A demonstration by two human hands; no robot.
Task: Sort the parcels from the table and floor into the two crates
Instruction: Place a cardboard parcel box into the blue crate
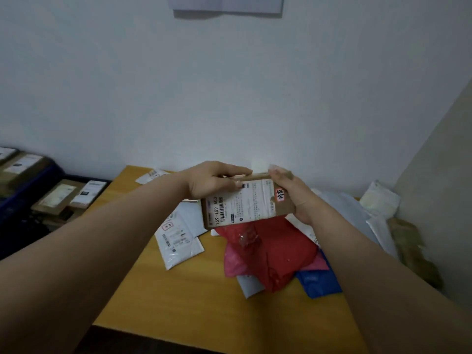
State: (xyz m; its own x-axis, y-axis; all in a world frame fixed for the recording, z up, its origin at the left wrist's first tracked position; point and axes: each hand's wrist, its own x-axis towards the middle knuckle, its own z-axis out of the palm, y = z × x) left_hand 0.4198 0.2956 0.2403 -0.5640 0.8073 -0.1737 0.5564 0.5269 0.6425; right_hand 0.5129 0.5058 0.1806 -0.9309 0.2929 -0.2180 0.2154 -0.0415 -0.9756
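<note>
Both hands, left hand (214, 182) and right hand (291, 195), were curled round a cardboard parcel (245, 203), lifted over the table (194, 297). Long axis ran 9-to-3, label up. Blue crate (15, 200) lay at 9 o'clock, nearer the left hand.

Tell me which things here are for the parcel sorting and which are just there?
For the job: brown cardboard parcel held by left hand and right hand; red plastic mailer bag; white plastic mailer; dark blue crate.
Just there: yellow wooden table; white paper on wall.
</note>
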